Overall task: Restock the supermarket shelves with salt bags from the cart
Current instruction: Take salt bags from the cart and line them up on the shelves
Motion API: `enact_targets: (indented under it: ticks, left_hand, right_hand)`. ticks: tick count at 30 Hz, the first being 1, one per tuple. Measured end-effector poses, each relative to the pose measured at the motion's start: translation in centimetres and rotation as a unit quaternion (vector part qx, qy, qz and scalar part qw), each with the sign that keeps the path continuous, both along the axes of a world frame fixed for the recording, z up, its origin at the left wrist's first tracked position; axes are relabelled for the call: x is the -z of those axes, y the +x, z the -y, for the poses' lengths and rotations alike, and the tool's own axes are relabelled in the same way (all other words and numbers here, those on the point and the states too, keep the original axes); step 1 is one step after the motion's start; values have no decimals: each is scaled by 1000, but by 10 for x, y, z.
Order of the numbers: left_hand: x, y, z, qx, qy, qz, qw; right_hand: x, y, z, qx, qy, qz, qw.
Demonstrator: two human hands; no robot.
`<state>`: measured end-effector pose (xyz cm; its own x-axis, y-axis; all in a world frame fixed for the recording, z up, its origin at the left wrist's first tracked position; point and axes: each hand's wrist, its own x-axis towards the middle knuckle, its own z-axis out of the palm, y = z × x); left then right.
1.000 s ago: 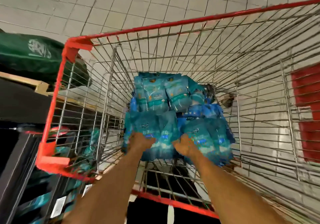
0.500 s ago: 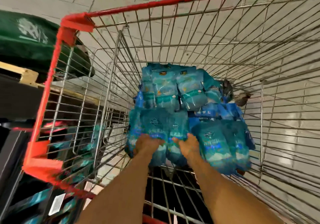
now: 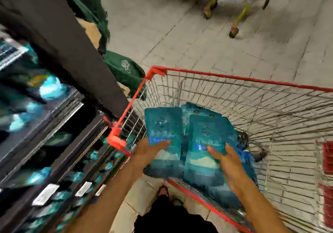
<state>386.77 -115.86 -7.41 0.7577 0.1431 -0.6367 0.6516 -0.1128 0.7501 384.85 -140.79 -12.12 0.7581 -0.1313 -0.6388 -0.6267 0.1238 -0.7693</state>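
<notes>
Both hands [image 3: 189, 153] grip 2 blurred salt bags [image 3: 182, 142] above the cart [image 3: 252, 81].

A supermarket aisle. Around the hands stands a wire cart [image 3: 252, 95] with a red rim, holding blue salt bags [image 3: 198, 112]. Left of the hands, dark shelves [image 3: 59, 164] carry blurred blue packs and white price tags [image 3: 45, 195]. Beyond the hands lies grey tiled floor [image 3: 180, 34], with another trolley [image 3: 239, 0] well off.
</notes>
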Motion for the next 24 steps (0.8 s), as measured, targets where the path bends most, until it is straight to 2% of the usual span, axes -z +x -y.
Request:
enact_targets:
  ticks: [5, 8, 13, 19, 24]
  left_hand:
    - [-51, -94, -64, -165, -44, 56, 984]
    - [-53, -159, -104, -304, -44, 60, 950]
    - [-43, -275, -163, -451, -58, 50, 889]
    - [-22, -405, -217, -549, -94, 38, 830]
    - [22, -481, -266, -583, -143, 15, 800]
  right_hand:
    - [-57, -7, -80, -95, 112, 37, 988]
    - [-71, -29, -139, -192, 158, 34, 968]
    - [-79, -80, -230, -371, 182, 39, 910]
    - [-69, -151, -325, -544, 127, -48, 828]
    - [-37, -213, -394, -577, 64, -73, 811]
